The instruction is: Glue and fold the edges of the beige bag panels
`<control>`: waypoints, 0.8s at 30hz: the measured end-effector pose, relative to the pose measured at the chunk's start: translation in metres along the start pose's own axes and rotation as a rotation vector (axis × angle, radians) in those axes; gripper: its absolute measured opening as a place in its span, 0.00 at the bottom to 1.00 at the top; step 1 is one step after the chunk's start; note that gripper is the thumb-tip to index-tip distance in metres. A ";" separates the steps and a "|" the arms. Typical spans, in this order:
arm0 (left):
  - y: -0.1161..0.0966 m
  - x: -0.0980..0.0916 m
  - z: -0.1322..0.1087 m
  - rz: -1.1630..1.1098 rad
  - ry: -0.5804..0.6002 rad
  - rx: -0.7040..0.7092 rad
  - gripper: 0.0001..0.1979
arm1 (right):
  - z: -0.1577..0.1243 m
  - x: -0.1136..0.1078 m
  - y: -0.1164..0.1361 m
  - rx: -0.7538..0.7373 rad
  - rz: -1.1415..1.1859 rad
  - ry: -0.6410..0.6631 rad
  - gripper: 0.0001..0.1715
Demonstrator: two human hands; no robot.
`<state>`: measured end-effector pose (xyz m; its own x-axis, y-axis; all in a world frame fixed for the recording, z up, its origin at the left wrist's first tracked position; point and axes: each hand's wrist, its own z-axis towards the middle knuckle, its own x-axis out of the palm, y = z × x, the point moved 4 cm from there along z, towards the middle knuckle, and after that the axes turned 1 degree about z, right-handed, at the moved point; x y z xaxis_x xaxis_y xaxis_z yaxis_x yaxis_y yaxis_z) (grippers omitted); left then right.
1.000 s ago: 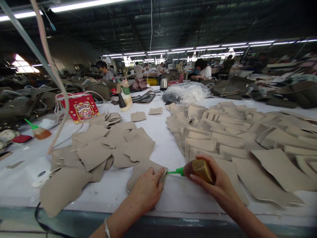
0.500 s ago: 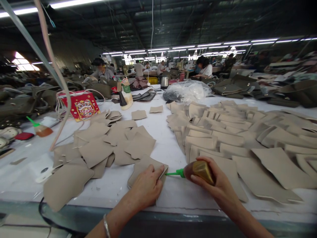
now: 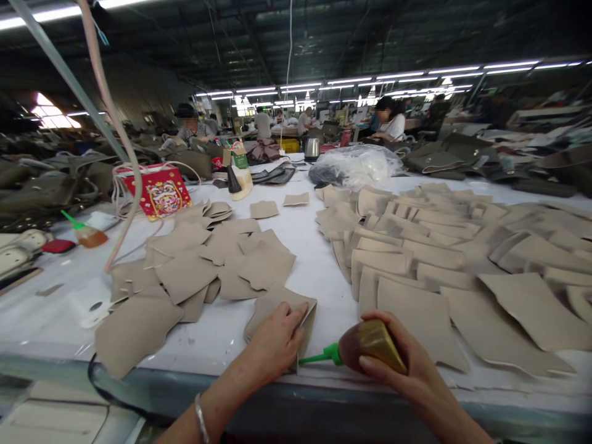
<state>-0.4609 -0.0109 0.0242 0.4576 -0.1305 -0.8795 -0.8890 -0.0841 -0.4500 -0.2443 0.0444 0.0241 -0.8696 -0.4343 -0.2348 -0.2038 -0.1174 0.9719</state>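
Observation:
My left hand [image 3: 272, 338] grips a folded beige leather-like piece [image 3: 274, 300], its index finger stretched along the upper edge of the fold. The thumb and part of the piece's lower side are hidden. In my right hand [image 3: 401, 351] is a squeeze glue bottle [image 3: 370, 346], tilted to the left, with brownish contents and a thin green nozzle. The nozzle's tip lies at the near end of the fold's open edge, close to the table's front. Loose beige pieces [image 3: 187, 274] lie overlapping left of my left hand.
Rows of folded beige pieces [image 3: 416, 259] spread over the right side of the white table [image 3: 309, 246]. A second green-tipped bottle [image 3: 90, 235], a red gift bag [image 3: 164, 191] and a hanging hose [image 3: 132, 154] are at left. Clear plastic wrap [image 3: 358, 165] lies behind. Co-workers sit farther back.
My right hand has brought the bottle toward me, its nozzle tip passing down along the fold's edge to the near end. My left hand stays on the piece. The view has shifted slightly.

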 end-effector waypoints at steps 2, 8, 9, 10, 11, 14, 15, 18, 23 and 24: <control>0.001 0.000 -0.001 0.005 0.001 -0.012 0.26 | -0.002 -0.001 0.001 -0.033 -0.036 -0.053 0.28; 0.001 0.002 -0.002 0.018 0.000 -0.019 0.25 | -0.007 0.003 -0.002 0.039 0.026 0.017 0.30; 0.000 0.002 -0.003 0.017 -0.001 -0.021 0.25 | -0.007 0.002 -0.002 0.033 0.012 0.003 0.29; 0.000 0.002 -0.003 0.016 -0.002 -0.024 0.25 | -0.007 0.001 -0.001 0.017 -0.011 -0.030 0.29; 0.000 0.002 -0.003 0.015 -0.002 -0.025 0.25 | -0.007 -0.001 0.001 -0.004 -0.035 -0.070 0.28; -0.001 0.001 -0.003 0.011 0.001 -0.025 0.25 | -0.009 0.000 0.002 -0.024 -0.053 -0.118 0.28; -0.001 0.001 -0.003 0.009 0.002 -0.022 0.25 | -0.010 0.001 0.000 -0.010 -0.038 -0.091 0.29; -0.001 0.002 -0.003 0.013 0.006 -0.018 0.25 | -0.007 0.004 -0.004 0.014 -0.009 0.008 0.29; -0.002 0.002 -0.003 0.033 0.008 -0.010 0.25 | 0.010 -0.014 -0.005 -0.095 -0.159 -0.091 0.29; -0.002 0.002 -0.003 0.034 0.010 -0.008 0.24 | 0.011 -0.016 -0.004 -0.110 -0.177 -0.114 0.29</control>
<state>-0.4581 -0.0139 0.0236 0.4276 -0.1435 -0.8925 -0.9038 -0.0876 -0.4189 -0.2346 0.0619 0.0241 -0.8712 -0.2956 -0.3920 -0.3124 -0.2822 0.9071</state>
